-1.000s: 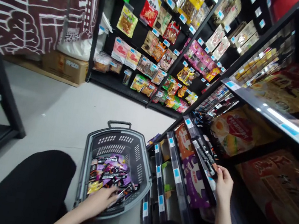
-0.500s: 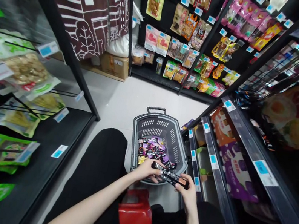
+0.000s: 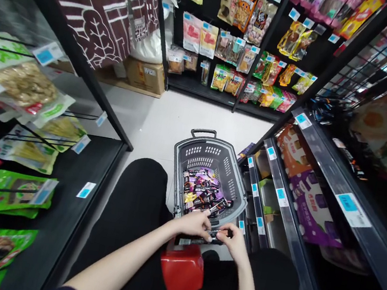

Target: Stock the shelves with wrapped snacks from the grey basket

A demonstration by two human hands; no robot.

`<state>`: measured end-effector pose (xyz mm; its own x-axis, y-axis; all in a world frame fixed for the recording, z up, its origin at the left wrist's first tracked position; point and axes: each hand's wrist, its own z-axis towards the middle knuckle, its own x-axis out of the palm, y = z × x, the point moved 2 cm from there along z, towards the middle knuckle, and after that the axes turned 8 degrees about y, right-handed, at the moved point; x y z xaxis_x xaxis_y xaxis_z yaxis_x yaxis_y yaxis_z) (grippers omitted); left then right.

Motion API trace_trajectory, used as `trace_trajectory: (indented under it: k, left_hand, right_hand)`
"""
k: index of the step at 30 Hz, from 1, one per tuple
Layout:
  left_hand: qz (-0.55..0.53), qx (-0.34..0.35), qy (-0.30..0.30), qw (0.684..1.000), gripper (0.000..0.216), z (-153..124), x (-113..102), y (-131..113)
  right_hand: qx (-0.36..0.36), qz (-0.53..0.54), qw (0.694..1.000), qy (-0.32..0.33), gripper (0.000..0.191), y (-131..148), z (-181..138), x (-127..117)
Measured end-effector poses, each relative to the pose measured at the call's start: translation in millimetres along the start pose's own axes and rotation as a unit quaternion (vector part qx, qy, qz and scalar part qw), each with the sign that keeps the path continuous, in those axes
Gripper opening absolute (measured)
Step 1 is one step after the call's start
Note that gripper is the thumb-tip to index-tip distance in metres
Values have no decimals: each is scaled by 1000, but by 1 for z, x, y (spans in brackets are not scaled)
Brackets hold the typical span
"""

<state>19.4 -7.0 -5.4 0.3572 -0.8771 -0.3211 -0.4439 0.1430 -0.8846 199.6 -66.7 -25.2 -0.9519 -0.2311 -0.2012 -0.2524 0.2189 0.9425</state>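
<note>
Both my hands are held low, over the near rim of a grey shopping basket (image 3: 176, 162). My left hand (image 3: 197, 225) and my right hand (image 3: 233, 243) pinch the two ends of a small black packet (image 3: 214, 234), largely covered by the fingers. Inside the basket lie several narrow black snack packets (image 3: 205, 186) on purple and yellow packaging (image 3: 215, 182). The basket's handle (image 3: 203, 133) stands at its far end. Just below my hands, between my legs, is a glossy red object (image 3: 183, 269) whose kind I cannot make out.
Shelves with green snack bags (image 3: 4, 190) flank me on the left. On the right are shelf edges with price tags (image 3: 349, 203) and purple bags (image 3: 312, 209). Hanging snack packs (image 3: 193, 33) fill the back rack, near a cardboard box (image 3: 147, 77). White floor (image 3: 172, 116) lies between.
My hands have drawn closer together and slightly down toward me, and the black packet shows less between them. The view has shifted a little, revealing more of the basket's contents.
</note>
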Motion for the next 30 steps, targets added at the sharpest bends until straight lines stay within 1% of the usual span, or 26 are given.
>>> trace_trajectory:
  k: [2,5,8,11,13,17,21,24,27,29,30]
  left_hand:
    - [-1,14,2,1000,29,3,7,-3]
    - [-55,4,10,998,31,5,10,-4]
    - [-143,-1,71,987,36,3,6,-5]
    - [-236,5,138,962,45,-2,0,-8]
    - [-281,4,155,947,49,-6,-5,-9]
    - [-327,9,137,935,55,-11,-12,-5]
    - [-388,63,133,910,61,-13,-16,-2]
    - [-445,99,104,884,58,-15,-16,-4]
    - [-511,128,74,847,54,-16,-15,-5]
    - [-549,133,53,824,50,-14,-15,-5]
    - [-563,133,32,815,48,-12,-16,-4]
  right_hand:
    - [-4,0,1000,27,25,5,1,5]
    - [3,53,998,43,28,10,0,2]
    - [18,125,991,52,29,9,-6,-10]
    - [32,186,981,47,29,8,-15,-25]
    - [45,224,973,34,31,10,-21,-33]
    - [61,274,960,17,32,16,-31,-45]
    - [38,316,948,-3,26,15,-33,-52]
    - [31,340,940,-18,23,9,-31,-55]
    - [31,365,929,-51,21,3,-30,-57]
    - [20,383,921,-70,27,1,-30,-59]
    - [8,393,917,-73,33,1,-30,-59]
